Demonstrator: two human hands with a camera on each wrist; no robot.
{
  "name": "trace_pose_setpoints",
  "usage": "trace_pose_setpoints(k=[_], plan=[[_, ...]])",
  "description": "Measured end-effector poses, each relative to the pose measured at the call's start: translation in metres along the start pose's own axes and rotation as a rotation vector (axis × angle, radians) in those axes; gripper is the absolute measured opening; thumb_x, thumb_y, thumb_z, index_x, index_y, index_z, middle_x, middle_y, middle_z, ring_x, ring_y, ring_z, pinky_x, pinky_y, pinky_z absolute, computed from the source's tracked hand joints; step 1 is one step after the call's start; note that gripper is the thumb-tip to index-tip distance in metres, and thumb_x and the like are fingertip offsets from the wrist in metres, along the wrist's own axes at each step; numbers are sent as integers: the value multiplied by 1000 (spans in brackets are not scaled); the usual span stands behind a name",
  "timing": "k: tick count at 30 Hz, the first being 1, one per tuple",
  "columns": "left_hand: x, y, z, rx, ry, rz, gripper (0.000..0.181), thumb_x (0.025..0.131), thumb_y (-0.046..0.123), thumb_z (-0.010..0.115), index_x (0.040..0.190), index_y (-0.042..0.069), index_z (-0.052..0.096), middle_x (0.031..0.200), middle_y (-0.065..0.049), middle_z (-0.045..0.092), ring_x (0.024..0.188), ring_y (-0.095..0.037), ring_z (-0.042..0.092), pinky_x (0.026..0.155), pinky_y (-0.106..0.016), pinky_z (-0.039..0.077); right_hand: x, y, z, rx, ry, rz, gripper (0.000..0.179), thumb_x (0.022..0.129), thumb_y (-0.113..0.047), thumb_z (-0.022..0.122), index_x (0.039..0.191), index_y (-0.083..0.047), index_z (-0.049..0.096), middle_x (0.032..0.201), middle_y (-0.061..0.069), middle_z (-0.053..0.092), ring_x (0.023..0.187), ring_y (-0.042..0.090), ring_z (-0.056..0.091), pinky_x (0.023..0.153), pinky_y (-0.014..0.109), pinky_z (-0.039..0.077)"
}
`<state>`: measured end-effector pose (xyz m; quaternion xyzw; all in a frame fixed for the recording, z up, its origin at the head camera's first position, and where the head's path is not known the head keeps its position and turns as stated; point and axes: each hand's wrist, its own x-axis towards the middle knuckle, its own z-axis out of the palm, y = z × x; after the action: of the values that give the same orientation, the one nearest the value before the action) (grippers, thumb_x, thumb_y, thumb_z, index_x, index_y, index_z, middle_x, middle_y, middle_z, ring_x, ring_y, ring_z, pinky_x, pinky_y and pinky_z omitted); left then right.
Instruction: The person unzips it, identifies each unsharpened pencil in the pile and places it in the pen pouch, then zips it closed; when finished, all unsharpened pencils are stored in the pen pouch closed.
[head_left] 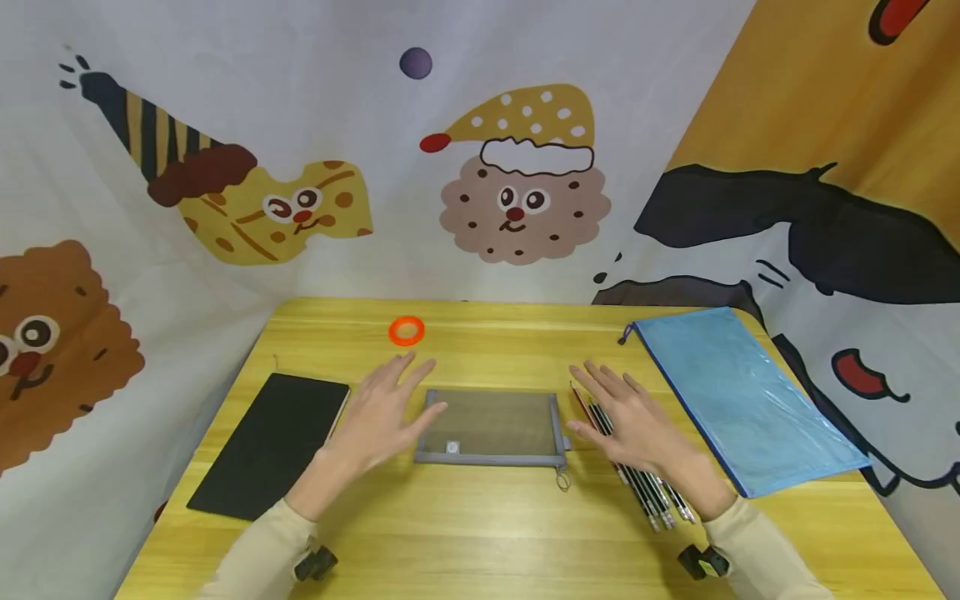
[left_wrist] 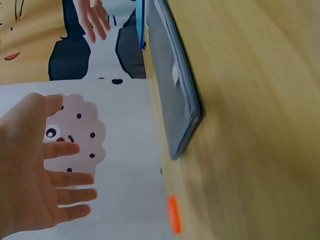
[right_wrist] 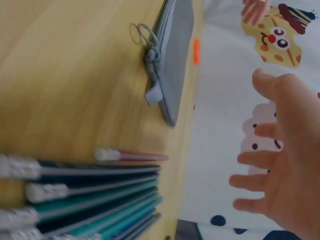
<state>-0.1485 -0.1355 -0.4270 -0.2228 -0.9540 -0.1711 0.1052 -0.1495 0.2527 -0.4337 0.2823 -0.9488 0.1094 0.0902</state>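
A flat grey mesh zip pouch (head_left: pixel 491 423) lies on the wooden table between the two hands. My left hand (head_left: pixel 382 412) hovers near the pouch's left end, fingers spread and holding nothing. Over several pencils (head_left: pixel 647 492) on the right, my right hand (head_left: pixel 626 421) is held with its fingers extended. In the right wrist view the pencils (right_wrist: pixel 100 200) show eraser ends toward the camera, with the pouch (right_wrist: pixel 172 65) beyond them. The left wrist view shows the pouch (left_wrist: pixel 175 80) edge-on and my left hand (left_wrist: pixel 35 170) raised above the table, its fingers apart.
A black notebook (head_left: pixel 262 446) lies at the left of the table. An orange tape ring (head_left: pixel 407 331) sits near the back edge. On the far right is a blue translucent zip bag (head_left: pixel 757 400). A cartoon-printed cloth (head_left: pixel 360 108) hangs behind the table.
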Motion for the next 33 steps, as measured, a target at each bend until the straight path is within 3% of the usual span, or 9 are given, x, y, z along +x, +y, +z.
trace_pose_setpoints(k=[4, 8, 14, 21, 28, 33], plan=[[3, 9, 13, -31, 4, 16, 63, 98, 59, 55, 140, 13, 59, 141, -18, 58, 126, -40, 60, 105, -57, 54, -5, 1, 9, 137, 3, -16, 76, 97, -45, 66, 159, -16, 33, 158, 23, 40, 138, 51, 45, 110, 70, 43], [5, 20, 24, -92, -16, 18, 61, 97, 57, 58, 132, 8, 65, 130, -13, 66, 115, -33, 66, 97, -49, 60, -10, 2, 20, 272, 24, -31, 71, 97, -36, 68, 157, -13, 37, 155, 24, 44, 138, 50, 46, 108, 70, 45], [5, 38, 42, -238, -70, 4, 49, 98, 47, 63, 125, 6, 68, 120, -11, 68, 107, -29, 67, 89, -42, 62, -19, -1, 32, 338, 43, -23, 65, 97, -31, 69, 152, -9, 44, 151, 20, 51, 136, 42, 51, 108, 64, 48], [4, 58, 57, -355, -120, 70, 29, 99, 32, 66, 112, 6, 71, 102, -4, 68, 82, -15, 63, 69, -19, 55, -25, -4, 44, 381, 50, -47, 61, 91, -12, 71, 148, -6, 49, 149, 19, 54, 136, 45, 50, 109, 66, 46], [4, 83, 76, -367, -177, 135, 16, 98, 23, 67, 104, 9, 73, 97, 1, 70, 84, -6, 62, 75, -13, 56, -31, -9, 54, 447, -11, -13, 72, 77, 3, 68, 147, -4, 50, 149, 23, 52, 136, 48, 49, 108, 68, 44], [4, 102, 88, -348, -229, 180, 14, 97, 22, 67, 103, 10, 73, 100, 2, 71, 88, -5, 64, 82, -13, 56, -31, -11, 61, 463, -16, -38, 73, 74, 10, 68, 144, -4, 53, 147, 24, 53, 131, 45, 54, 105, 62, 50]])
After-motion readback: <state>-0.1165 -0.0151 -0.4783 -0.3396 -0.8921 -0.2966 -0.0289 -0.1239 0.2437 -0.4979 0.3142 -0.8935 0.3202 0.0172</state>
